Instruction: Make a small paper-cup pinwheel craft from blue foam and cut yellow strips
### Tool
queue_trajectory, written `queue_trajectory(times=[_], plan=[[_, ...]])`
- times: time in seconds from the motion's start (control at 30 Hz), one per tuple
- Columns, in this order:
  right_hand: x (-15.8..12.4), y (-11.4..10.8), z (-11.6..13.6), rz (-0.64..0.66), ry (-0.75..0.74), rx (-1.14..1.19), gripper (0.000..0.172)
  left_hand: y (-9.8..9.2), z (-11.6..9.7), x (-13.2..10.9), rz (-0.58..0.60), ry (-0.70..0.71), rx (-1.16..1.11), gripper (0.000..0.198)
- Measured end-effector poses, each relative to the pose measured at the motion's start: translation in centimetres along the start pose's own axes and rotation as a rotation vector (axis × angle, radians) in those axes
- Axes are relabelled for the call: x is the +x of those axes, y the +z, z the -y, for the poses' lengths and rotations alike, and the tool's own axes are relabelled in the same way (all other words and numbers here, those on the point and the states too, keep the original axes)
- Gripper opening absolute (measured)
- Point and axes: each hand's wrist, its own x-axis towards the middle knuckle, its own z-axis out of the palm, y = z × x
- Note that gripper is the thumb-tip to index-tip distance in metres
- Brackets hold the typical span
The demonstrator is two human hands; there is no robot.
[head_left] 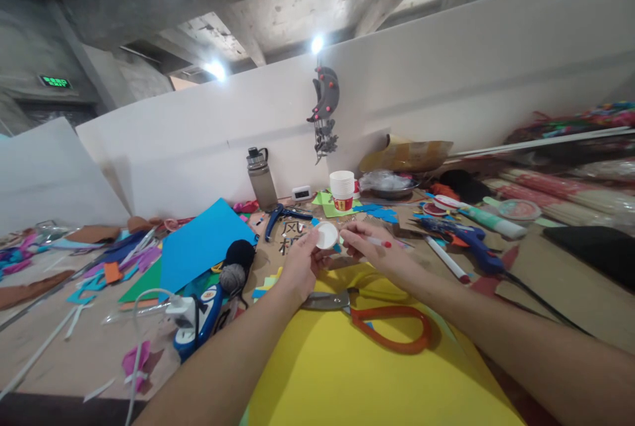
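Observation:
My left hand (301, 262) is closed around a small white round cup or lid (327, 235), holding it up over the table. My right hand (370, 245) pinches a thin white pen with a red tip (381, 242), its fingers close to the white round piece. Both hands hover above a large yellow sheet (357, 373). Orange-handled scissors (377, 320) lie on that sheet just under my wrists.
A blue sheet (203, 241), a grey bottle (261, 178), a stack of paper cups (342, 189), a blue glue gun (471, 241), yarn balls (237, 264) and coloured scraps crowd the table. A white wall (446, 82) stands behind, with a hanging moon ornament (325, 105).

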Motion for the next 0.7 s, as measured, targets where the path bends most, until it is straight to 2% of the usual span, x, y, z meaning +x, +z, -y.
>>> queue_trajectory(times=[0.13, 0.33, 0.57, 0.7], plan=[[-0.1, 0.0, 0.3, 0.053, -0.033, -0.003, 0.032, 0.3, -0.1, -0.2, -0.005, 0.029, 0.032, 0.037], [0.0, 0.0, -0.3, 0.034, -0.085, -0.066, 0.031, 0.5, -0.2, -0.5, 0.06, 0.082, 0.063, 0.038], [0.0, 0.0, -0.7, 0.026, -0.234, -0.152, 0.031, 0.9, -0.7, -0.9, -0.016, 0.116, 0.084, 0.036], [-0.3, -0.1, 0.1, 0.026, -0.278, -0.246, 0.023, 1.0, -0.8, -0.8, -0.013, 0.143, 0.077, 0.034]])
